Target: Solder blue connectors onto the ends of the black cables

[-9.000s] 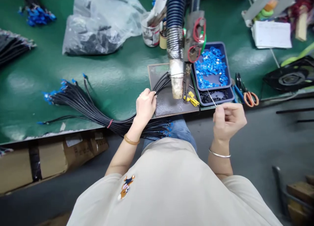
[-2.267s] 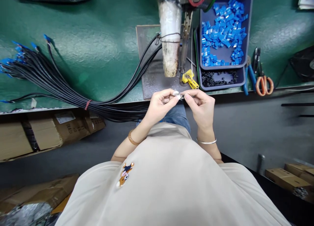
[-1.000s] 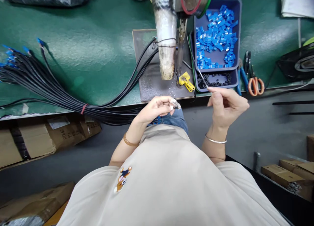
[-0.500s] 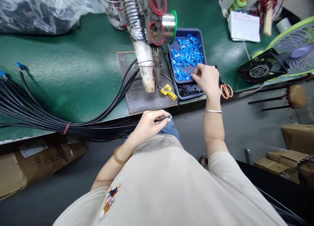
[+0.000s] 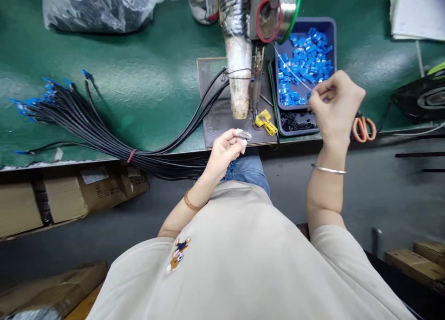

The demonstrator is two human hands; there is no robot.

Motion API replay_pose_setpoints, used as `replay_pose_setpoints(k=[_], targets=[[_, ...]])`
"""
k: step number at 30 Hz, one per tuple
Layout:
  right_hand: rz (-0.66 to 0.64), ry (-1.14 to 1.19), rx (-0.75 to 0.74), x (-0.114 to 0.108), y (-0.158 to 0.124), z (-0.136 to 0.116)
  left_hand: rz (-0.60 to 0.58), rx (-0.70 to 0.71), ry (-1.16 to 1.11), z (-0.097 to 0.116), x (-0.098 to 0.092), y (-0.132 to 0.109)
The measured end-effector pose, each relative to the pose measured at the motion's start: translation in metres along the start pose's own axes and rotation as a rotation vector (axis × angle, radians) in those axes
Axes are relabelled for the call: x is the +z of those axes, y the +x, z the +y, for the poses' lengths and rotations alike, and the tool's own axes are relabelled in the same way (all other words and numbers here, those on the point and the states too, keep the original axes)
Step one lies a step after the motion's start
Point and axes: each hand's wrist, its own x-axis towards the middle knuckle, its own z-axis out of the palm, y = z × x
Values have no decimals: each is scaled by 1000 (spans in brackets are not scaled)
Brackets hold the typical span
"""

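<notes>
My right hand (image 5: 335, 109) is closed in a pinch on a thin solder wire (image 5: 294, 74), which runs up towards the solder spool (image 5: 288, 14). It hovers over the front right of a blue-grey tray (image 5: 333, 41) filled with small blue connectors (image 5: 306, 62). My left hand (image 5: 225, 154), its fingertips wrapped in white tape, is held in a pinch at the front edge of the dark work board (image 5: 219, 120). What lies between those fingers, if anything, is too small to make out. Below it, blue-ended black cables (image 5: 174, 166) reach over my lap.
Above the board hang a soldering iron (image 5: 257, 79) and a taped duct (image 5: 239, 79). A yellow clip (image 5: 266, 121) lies on the board. Orange-handled scissors (image 5: 364, 129) lie right of the trays. A red-tied cable bundle (image 5: 86, 132) spreads across the table's left.
My right hand has lifted from the blue connectors, and a solder wire now runs to it. The black cable end seen in my left hand no longer shows. The view has shifted left.
</notes>
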Motion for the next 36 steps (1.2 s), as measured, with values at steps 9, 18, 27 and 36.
replay_pose_setpoints(k=[9, 18, 27, 36], targets=[[-59, 530, -112, 18, -95, -59, 25, 4, 75, 7, 9, 3], [-284, 859, 69, 38, -103, -50, -19, 15, 136, 10, 10, 3], [-258, 754, -9, 42, -103, -52, 5, 49, 219, 8, 11, -2], [-12, 482, -105, 43, -112, -59, 27, 102, 197, 7, 12, 0]])
